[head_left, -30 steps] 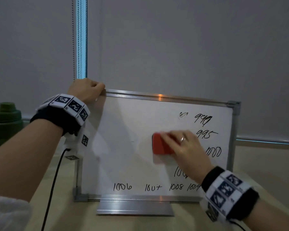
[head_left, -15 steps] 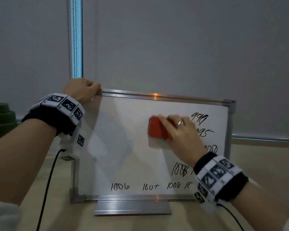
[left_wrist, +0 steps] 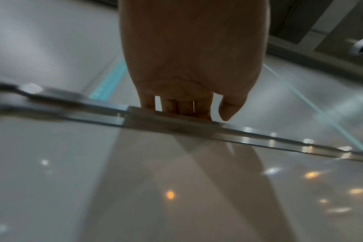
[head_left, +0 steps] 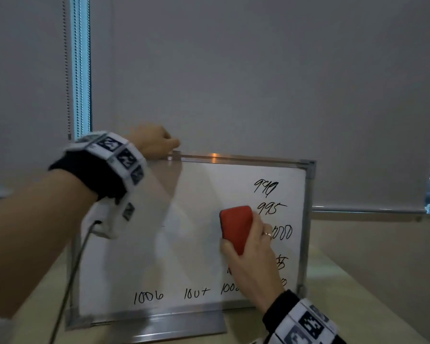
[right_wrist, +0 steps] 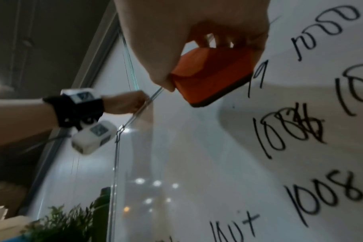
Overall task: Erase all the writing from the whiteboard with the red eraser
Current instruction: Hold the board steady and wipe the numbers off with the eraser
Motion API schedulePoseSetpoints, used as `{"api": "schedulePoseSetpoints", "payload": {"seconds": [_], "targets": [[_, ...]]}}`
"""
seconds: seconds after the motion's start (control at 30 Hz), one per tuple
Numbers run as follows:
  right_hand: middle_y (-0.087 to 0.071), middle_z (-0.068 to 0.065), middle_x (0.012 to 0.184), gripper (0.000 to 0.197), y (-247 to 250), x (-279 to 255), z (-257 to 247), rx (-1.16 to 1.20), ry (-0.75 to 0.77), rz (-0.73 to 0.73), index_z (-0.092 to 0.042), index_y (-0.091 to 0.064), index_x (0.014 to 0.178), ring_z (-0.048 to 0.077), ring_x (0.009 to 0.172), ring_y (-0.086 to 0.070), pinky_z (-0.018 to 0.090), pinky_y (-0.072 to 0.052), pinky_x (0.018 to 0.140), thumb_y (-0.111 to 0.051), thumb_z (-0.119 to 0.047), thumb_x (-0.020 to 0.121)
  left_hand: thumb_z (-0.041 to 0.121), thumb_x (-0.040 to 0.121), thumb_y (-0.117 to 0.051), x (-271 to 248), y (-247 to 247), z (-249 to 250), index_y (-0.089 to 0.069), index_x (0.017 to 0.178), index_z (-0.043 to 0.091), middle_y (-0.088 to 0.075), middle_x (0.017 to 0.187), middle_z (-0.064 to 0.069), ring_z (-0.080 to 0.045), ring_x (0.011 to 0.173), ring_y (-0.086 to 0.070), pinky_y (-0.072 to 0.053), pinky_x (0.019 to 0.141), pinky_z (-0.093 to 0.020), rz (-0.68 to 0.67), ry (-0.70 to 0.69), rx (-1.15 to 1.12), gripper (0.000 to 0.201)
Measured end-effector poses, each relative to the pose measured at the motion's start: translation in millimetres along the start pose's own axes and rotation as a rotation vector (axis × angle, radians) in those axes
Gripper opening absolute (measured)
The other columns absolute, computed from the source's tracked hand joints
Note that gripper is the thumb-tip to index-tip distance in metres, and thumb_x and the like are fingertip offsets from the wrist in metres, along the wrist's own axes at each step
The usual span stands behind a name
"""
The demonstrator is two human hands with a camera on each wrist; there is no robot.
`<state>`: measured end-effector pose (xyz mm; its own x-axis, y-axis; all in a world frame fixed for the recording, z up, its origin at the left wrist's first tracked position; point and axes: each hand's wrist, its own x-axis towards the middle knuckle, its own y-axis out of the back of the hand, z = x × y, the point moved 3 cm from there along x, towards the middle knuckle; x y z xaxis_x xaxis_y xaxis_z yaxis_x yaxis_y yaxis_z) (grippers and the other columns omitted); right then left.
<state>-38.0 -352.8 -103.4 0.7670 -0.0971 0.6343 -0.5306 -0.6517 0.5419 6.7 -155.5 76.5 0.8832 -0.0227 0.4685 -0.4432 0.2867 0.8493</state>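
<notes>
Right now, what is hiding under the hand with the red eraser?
The right hand holds the red eraser against the whiteboard. It covers part of the numbers: only "100" of one shows at its left, and a scribbled number peeks out on its right. The hidden digits cannot be read.

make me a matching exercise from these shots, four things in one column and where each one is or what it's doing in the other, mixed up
Things:
1. left hand
2. right hand
3. "1006"
4. "995"

Places or states:
A. written in the bottom row, toward the left
B. grips the whiteboard's top edge
C. written just right of the red eraser's top
D. holds the red eraser on the board

Pairs: 1-B, 2-D, 3-A, 4-C
</notes>
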Motion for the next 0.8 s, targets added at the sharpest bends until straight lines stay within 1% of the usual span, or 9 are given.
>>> {"api": "schedulePoseSetpoints", "payload": {"seconds": [0.07,0.13,0.23,0.33,0.4,0.53,0.6,0.73,0.8], "targets": [[-0.029,0.004,0.113,0.073,-4.1,-3.6,3.6,-0.186,0.033,-0.039,-0.023,-0.001,0.145,0.024,0.09,-0.051,0.037,-0.047,0.082,-0.043,-0.045,0.089,0.032,0.096,-0.038,4.6,-16.7,31.5,-0.065,0.09,0.005,-0.06,0.098,-0.019,-0.024,0.085,-0.051,-0.033,0.073,-0.025,-0.017,-0.086,-0.048,0.039],[-0.031,0.009,0.12,0.076,-3.5,0.2,4.6,-0.32,0.094,-0.03,-0.024,0.008,0.147,0.026,0.095,-0.048,0.037,-0.046,0.082,-0.039,-0.045,0.091,0.036,0.096,-0.034,8.3,-33.4,52.9,-0.064,0.089,0.008,-0.065,0.105,-0.019,-0.028,0.092,-0.058,-0.036,0.075,-0.027,-0.016,-0.154,-0.065,0.041],[-0.03,0.012,0.124,0.073,14.5,24.1,6.2,-0.421,0.09,0.054,-0.026,0.009,0.147,0.026,0.1,-0.047,0.035,-0.048,0.082,-0.036,-0.046,0.093,0.039,0.096,-0.03,9.0,-48.3,63.1,-0.063,0.093,0.013,-0.065,0.111,-0.015,-0.032,0.102,-0.059,-0.037,0.077,-0.03,0.053,-0.186,0.008,0.042],[-0.032,0.016,0.123,0.07,41.9,58.4,12.9,-0.36,-0.018,0.183,-0.025,0.003,0.147,0.027,0.097,-0.05,0.035,-0.05,0.08,-0.035,-0.047,0.092,0.038,0.096,-0.028,5.9,-49.5,60.8,-0.057,0.083,0.02,-0.066,0.109,-0.013,-0.031,0.102,-0.059,-0.032,0.074,-0.029,0.144,-0.19,0.048,0.037],[-0.032,0.016,0.124,0.07,47.2,61.1,15.4,-0.324,-0.039,0.196,-0.024,0.003,0.147,0.026,0.096,-0.051,0.033,-0.049,0.08,-0.034,-0.047,0.092,0.039,0.096,-0.026,5.6,-50.2,60.1,-0.059,0.087,0.019,-0.066,0.109,-0.011,-0.03,0.102,-0.059,-0.03,0.073,-0.029,0.166,-0.195,0.069,0.039],[-0.024,0.01,0.131,0.072,17.2,11.4,17.5,-0.408,0.007,-0.066,-0.023,0.013,0.146,0.021,0.103,-0.048,0.031,-0.048,0.084,-0.028,-0.05,0.094,0.039,0.096,-0.026,7.5,-52.2,59.5,-0.062,0.095,0.019,-0.067,0.109,-0.011,-0.031,0.102,-0.06,-0.029,0.073,-0.028,0.194,-0.203,0.09,0.041],[-0.024,0.009,0.131,0.071,12.9,4.4,18.5,-0.426,0.023,-0.119,-0.024,0.012,0.146,0.021,0.104,-0.048,0.031,-0.047,0.085,-0.027,-0.051,0.094,0.039,0.096,-0.026,7.3,-52.7,58.8,-0.062,0.096,0.019,-0.067,0.108,-0.011,-0.031,0.102,-0.06,-0.029,0.072,-0.028,0.209,-0.203,0.103,0.041],[-0.028,0.015,0.129,0.07,41.6,53.4,11.1,-0.285,-0.046,0.057,-0.022,0.004,0.147,0.019,0.088,-0.047,0.028,-0.043,0.08,-0.033,-0.047,0.094,0.039,0.096,-0.027,6.7,-52.7,59.6,-0.062,0.097,0.018,-0.067,0.107,-0.011,-0.031,0.1,-0.06,-0.029,0.073,-0.028,0.215,-0.208,0.099,0.042],[-0.029,0.018,0.131,0.07,49.8,67.1,8.8,-0.25,-0.087,0.123,-0.021,0.004,0.148,0.021,0.088,-0.045,0.028,-0.041,0.078,-0.033,-0.047,0.094,0.04,0.096,-0.027,4.7,-51.8,59.2,-0.062,0.096,0.018,-0.067,0.108,-0.011,-0.03,0.102,-0.06,-0.029,0.074,-0.028,0.211,-0.206,0.095,0.041]]}}
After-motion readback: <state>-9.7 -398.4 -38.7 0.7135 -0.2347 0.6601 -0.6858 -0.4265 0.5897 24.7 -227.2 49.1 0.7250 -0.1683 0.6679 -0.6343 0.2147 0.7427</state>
